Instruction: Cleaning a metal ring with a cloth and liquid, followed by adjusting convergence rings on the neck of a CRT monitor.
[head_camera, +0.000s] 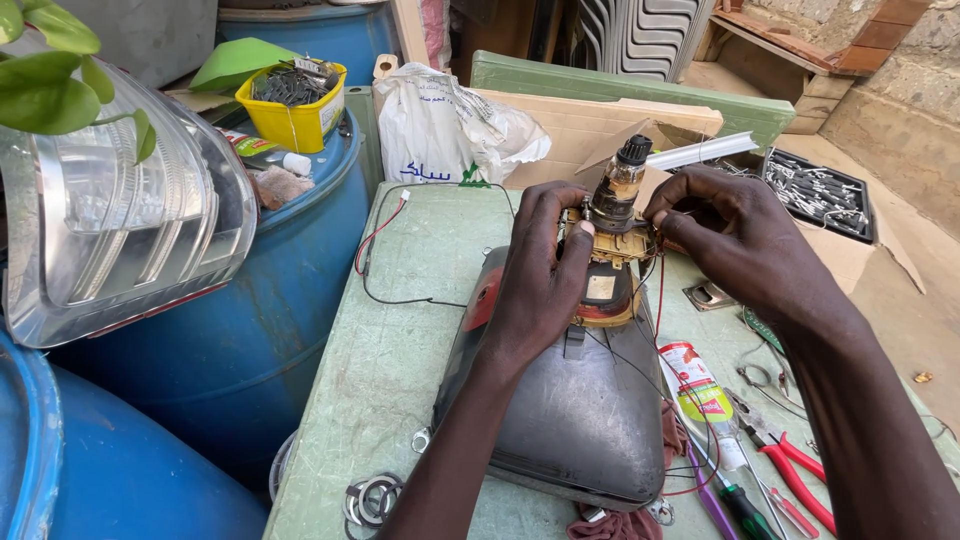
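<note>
My left hand (545, 270) grips the brass pump unit (612, 250) steady on the dark tank (580, 410); my right hand (735, 235) pinches its thin wires, best eased gently

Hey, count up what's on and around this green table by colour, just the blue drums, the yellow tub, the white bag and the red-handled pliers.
Blue drums: 3
Yellow tub: 1
White bag: 1
Red-handled pliers: 1
Total: 6

Table (400, 330) pale green; housing (580, 420) black; barrel (250, 330) blue; tub (295, 120) yellow; pliers (800, 475) red-handled; bag (440, 125) white.
</note>
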